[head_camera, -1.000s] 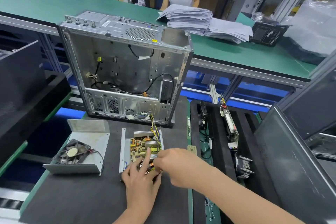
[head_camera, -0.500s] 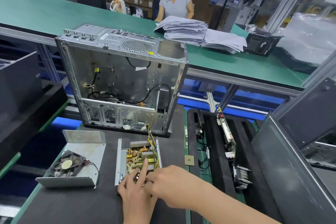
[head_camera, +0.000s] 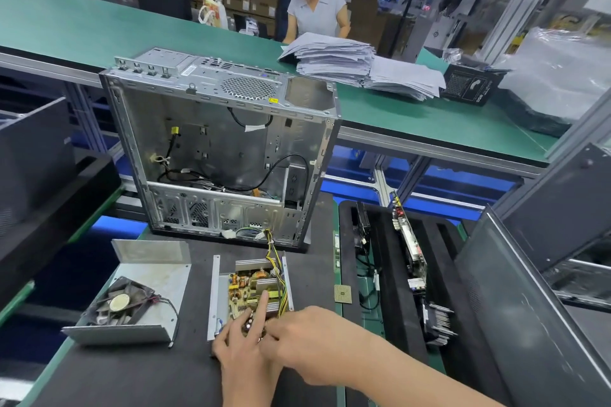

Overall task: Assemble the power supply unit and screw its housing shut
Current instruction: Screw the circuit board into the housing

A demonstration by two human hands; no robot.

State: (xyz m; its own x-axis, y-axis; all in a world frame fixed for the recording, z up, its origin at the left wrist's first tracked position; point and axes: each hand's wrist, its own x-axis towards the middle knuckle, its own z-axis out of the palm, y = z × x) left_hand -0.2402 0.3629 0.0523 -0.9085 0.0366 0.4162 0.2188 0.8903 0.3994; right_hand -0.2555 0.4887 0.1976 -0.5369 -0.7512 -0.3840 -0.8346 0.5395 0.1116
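Both hands' fingers (head_camera: 263, 302) on circuit board (head_camera: 240, 291)

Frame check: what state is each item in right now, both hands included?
power supply tray: uncovered, circuit board exposed.
housing cover: off, lying left of tray, fan inside.
computer case: upright, side open.
left hand: index finger resting on board.
right hand: at tray's near end; grip hidden.

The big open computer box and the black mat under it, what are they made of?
The computer case looks like bare sheet metal: dull silver-grey, thin folded edges, punched holes. The mat under it looks like black rubber or foam, matt with no shine; I can't tell which.
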